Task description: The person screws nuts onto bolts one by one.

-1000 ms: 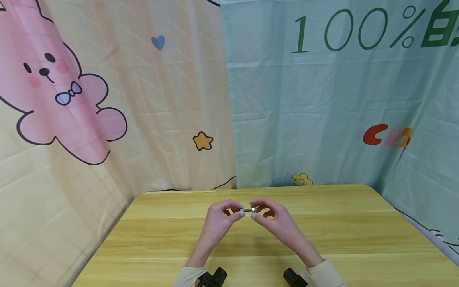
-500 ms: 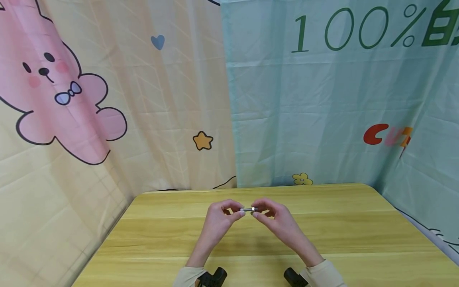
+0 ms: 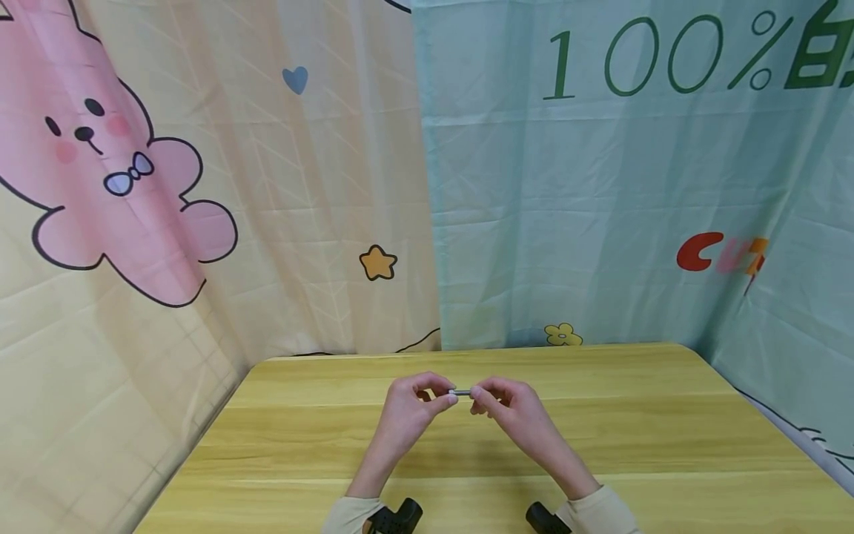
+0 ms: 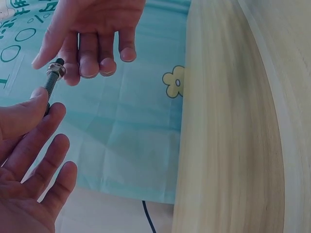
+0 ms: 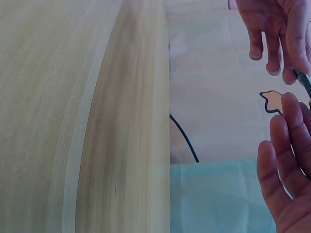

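Note:
My left hand (image 3: 415,400) pinches one end of a small dark metal bolt (image 3: 461,392) between thumb and index finger, above the table. A shiny hex nut (image 4: 57,69) sits on the bolt's threads near its other end, as the left wrist view shows. There my right hand (image 3: 510,400) has its thumb and index finger on either side of the nut; in the head view they cover it. The left hand's other fingers are spread loosely in the left wrist view. At the right wrist view's edge, part of the bolt (image 5: 304,82) shows between the hands.
A light wooden table (image 3: 320,445) lies under both hands. Behind it hang a cream curtain (image 3: 320,185) with a pink bear and a pale blue curtain (image 3: 567,193) with green print. Black wrist devices (image 3: 398,515) are worn at both sleeves.
My right thumb and fingertips have moved over the nut end, which showed between them earlier in the head view. The left hand keeps its pinch on the bolt, nearly still.

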The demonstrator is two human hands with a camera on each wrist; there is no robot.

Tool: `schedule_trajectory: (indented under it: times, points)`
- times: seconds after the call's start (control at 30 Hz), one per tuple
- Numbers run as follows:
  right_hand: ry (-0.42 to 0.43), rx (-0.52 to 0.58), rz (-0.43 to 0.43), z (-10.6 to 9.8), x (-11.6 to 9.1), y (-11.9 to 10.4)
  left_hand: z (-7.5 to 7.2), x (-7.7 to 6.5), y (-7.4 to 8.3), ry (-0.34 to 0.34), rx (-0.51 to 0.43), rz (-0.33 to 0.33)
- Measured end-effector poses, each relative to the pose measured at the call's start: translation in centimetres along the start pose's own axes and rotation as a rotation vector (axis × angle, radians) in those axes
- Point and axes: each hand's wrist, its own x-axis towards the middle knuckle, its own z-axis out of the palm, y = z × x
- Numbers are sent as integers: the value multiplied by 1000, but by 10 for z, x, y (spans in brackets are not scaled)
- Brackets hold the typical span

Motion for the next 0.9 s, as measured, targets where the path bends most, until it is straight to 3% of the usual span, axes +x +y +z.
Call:
schedule_trajectory:
  times: [0.17, 0.5, 0.9]
  points:
    - [16, -34, -30, 1, 1, 1, 0, 0, 0, 7, 10, -12]
    - [-19, 17, -158, -1, 1, 0, -3, 0, -2, -3, -3, 6]
    - [-55, 78, -51, -3, 1, 1, -3, -1, -2, -13, -12, 0]
